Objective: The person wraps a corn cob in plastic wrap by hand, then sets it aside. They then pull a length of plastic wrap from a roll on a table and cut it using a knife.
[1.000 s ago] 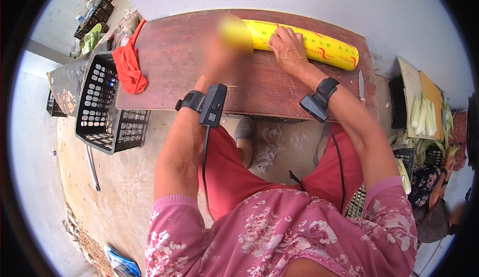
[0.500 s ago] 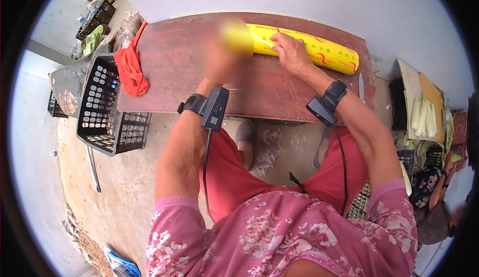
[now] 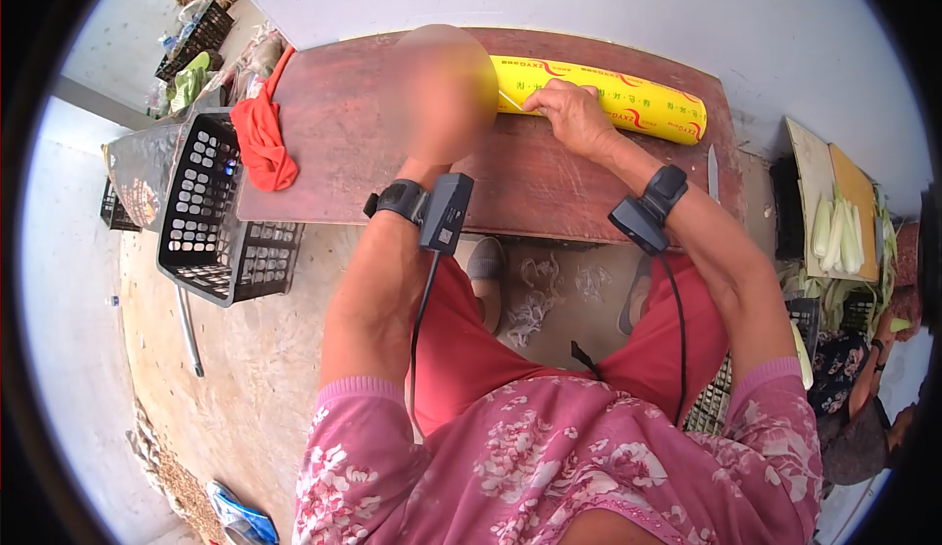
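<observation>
A long yellow roll with red and green print (image 3: 633,99) lies across the far side of the dark red wooden table (image 3: 343,143). My right hand (image 3: 574,118) is in front of it, thumb and forefinger pinched together on a thin white strip (image 3: 510,102) that runs toward the roll's left part. My left hand (image 3: 442,99) reaches the roll's left end, but a blurred patch covers it and that end. Its fingers and anything in them are hidden.
A red cloth (image 3: 263,143) hangs over the table's left edge beside a black plastic crate (image 3: 201,202). A knife (image 3: 712,172) lies at the right edge. Stripped white vegetables (image 3: 837,236) rest on a board at right, near another person's arm (image 3: 868,373). White scraps (image 3: 535,310) litter the floor.
My right hand has shifted slightly down the front of the roll, and the white strip now shows as a thin line left of its fingertips. My left forearm has moved slightly right.
</observation>
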The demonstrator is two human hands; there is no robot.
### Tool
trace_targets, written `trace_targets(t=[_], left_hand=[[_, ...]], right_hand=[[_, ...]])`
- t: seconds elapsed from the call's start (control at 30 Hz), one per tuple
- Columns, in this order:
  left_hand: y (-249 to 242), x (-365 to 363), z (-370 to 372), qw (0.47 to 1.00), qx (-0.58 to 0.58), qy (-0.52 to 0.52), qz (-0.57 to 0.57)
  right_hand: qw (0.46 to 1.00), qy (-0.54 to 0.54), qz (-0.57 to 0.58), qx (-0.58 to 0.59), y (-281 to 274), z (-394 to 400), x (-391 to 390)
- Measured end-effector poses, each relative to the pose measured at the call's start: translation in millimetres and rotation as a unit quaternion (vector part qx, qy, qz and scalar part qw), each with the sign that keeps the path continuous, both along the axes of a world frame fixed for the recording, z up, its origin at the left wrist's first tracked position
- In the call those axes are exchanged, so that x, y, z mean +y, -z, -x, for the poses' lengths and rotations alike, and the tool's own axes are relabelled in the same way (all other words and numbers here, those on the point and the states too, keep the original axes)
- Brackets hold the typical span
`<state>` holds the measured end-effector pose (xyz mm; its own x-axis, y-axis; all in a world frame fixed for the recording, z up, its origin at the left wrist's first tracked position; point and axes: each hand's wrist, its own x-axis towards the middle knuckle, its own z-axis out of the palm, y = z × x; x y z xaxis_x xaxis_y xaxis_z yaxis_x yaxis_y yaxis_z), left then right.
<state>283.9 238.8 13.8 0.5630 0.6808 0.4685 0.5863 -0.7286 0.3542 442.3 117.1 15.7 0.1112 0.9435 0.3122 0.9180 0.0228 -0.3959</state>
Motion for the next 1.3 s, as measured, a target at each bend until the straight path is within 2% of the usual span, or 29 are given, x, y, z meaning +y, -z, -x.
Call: trace_targets(t=[0.33,0.47,0.73,0.93,1.13,1.3], left_hand=[[-7.7,-3.5,0.7,0.994,0.016,0.091,-0.066],[-10.7,-5.0,-0.2,0.992,0.043,0.106,-0.046],[-15.4,-3.4,5.7,0.977,0.048,0.184,-0.092],[-10.9,-4.5,9.9,0.974,0.091,0.189,-0.08],[-10.6,-4.8,17.1,0.974,0.106,0.142,-0.14],[-15.1,5.7,25.4,0.978,0.063,0.145,-0.134]], right_hand=[[0.999,-0.028,0.02,0.007,-5.7,-0.9,-5.9],[0.999,-0.031,0.027,0.007,-7.3,-0.5,-8.5],[0.998,-0.004,0.068,0.019,-12.4,-3.6,-3.2],[0.995,-0.012,0.098,0.021,-16.7,-3.6,-1.1],[0.992,-0.045,0.111,0.033,-15.8,-8.8,-3.8],[0.993,-0.048,0.103,0.028,-17.7,-7.1,-6.9]])
